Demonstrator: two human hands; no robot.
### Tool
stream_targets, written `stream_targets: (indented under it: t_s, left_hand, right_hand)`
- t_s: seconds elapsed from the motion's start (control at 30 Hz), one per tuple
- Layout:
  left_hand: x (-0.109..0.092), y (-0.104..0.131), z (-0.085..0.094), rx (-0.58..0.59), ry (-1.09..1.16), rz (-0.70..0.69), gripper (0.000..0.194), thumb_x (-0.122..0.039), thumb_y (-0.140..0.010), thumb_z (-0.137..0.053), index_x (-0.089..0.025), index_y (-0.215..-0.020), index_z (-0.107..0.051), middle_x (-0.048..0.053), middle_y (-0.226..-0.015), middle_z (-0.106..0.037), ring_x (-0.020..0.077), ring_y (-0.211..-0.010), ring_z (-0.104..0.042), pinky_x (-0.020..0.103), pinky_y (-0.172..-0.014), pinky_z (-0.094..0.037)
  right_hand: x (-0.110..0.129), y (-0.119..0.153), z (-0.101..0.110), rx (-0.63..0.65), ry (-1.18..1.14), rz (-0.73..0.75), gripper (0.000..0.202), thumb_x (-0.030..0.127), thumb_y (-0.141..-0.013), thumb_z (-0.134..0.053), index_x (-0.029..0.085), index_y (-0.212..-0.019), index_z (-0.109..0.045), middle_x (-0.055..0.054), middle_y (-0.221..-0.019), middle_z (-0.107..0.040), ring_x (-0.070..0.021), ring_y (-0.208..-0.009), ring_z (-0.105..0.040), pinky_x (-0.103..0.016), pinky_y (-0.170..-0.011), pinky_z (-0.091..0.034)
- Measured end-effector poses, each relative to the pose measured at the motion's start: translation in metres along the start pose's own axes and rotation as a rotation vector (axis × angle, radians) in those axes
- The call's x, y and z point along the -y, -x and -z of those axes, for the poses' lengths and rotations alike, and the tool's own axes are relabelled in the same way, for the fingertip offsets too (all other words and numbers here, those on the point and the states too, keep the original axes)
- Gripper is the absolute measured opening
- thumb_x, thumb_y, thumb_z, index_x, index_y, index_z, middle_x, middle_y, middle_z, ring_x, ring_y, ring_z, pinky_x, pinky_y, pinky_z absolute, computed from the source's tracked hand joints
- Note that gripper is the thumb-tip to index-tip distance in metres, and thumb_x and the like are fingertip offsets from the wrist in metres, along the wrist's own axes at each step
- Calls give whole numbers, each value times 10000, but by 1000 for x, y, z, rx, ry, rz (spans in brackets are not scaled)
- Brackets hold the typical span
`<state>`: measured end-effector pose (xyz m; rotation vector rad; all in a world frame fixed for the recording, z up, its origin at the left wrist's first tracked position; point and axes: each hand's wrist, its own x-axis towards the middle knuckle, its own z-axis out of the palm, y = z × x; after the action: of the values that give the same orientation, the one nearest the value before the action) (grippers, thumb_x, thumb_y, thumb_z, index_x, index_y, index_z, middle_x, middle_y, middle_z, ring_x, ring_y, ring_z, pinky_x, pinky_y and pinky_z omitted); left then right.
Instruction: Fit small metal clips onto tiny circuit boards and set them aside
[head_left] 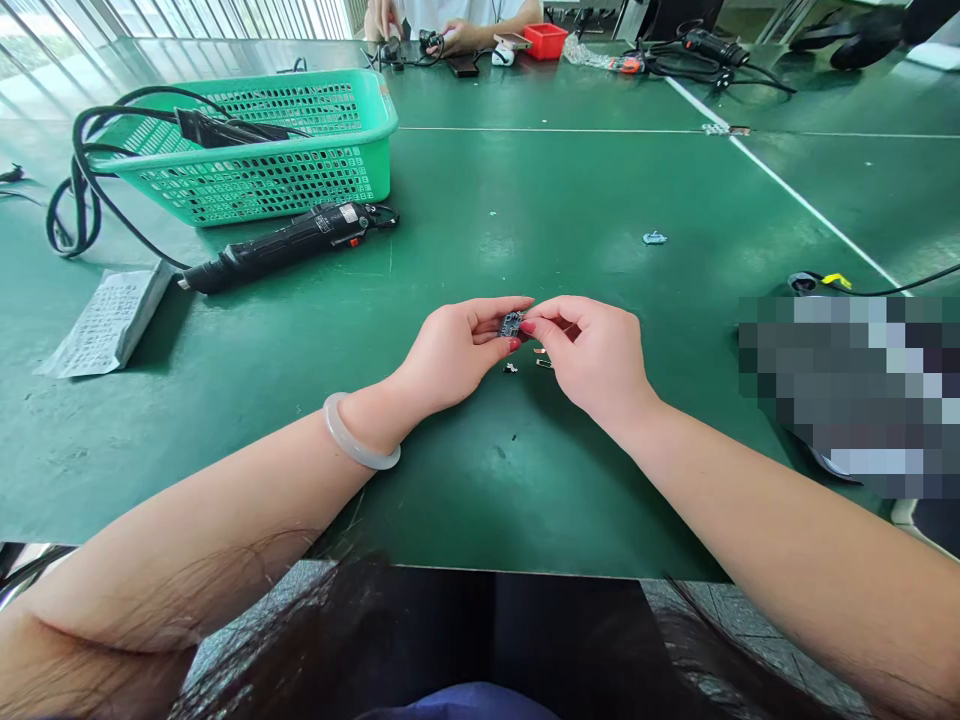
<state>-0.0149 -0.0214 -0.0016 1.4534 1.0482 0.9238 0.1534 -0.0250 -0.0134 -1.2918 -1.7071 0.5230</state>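
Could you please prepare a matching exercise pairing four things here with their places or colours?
Things
1. small electronic part
2. electric screwdriver
3. bangle
4. basket

Places or colours
A. around the left wrist
B. green, with perforated sides
C. between the left hand and right hand
D. black, lying in front of a container

Pairs: 1-C, 2-D, 3-A, 4-B.

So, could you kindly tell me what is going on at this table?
A person's left hand holds a small dark electronic part above the green table, with the right hand at its edge. Tiny loose pieces lie just below. Off to the left, a black electric screwdriver lies in front of a perforated green basket.
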Motion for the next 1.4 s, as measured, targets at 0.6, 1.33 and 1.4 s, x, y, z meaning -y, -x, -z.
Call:
stream_targets:
  t_s: [0.6,1.33,1.4]
  left_hand:
    - [1,-3,-1,-33,-13,84,313,-63,-830,-653,-157,-1129,-645,4,-693,-734,175,-798,-750,359,-859,-594]
    - [2,-2,-3,-94,-21,58,219,-68,-830,-654,-156,-1029,-677,42,-863,-771,173,-860,-746,349,-890,-598]
    - [1,-3,-4,-99,-22,56,205,-64,-832,-655,-155,-1014,-674,34,-839,-763,167,-841,-743,342,-883,-598]
  right_hand:
    - [1,0,-1,22,52,34,145,223,-859,-633,224,-780,-755,-19,-776,-759,-166,-645,-629,-315,-645,-500]
    - [-6,-4,1,74,48,71,140,230,-846,-650,219,-809,-784,-31,-806,-764,-175,-682,-638,-328,-672,-510]
    - [-7,-4,1,73,36,63,137,235,-849,-647,213,-818,-779,-35,-816,-764,-173,-678,-637,-324,-661,-508]
